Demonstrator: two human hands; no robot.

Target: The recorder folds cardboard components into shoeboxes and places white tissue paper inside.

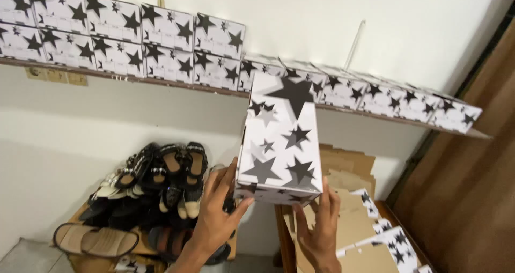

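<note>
I have a closed white box printed with black and grey stars (280, 139) raised in front of me, one end up near the wall shelf (161, 84) and the near end down at my hands. My left hand (217, 211) is spread open, fingers bearing on the box's lower left corner; my right hand (320, 227) is likewise open, fingers up against its lower right edge. Neither hand is wrapped around it; the box is pressed between them and propped from below. Judged from what lies here, the work is partly done: the shelf above the box already carries boxes of the same print, a double row (123, 34) to its left and a single row (375, 93) running off to its right, so the space above that single row looks open. What remains appears considerable: below and left of the box a heap of dark and tan sandals (150, 192) sits loose, and below and right of it a stack of flat, unfolded cartons (354, 219) waits, some showing brown, some the star print. For room: the wall is just behind the box, the shelf's front edge is close to its top end, and a brown wooden panel (466, 187) closes off the far right. The freest space is straight up and slightly right of the box; I cannot tell how deep the shelf is.
</note>
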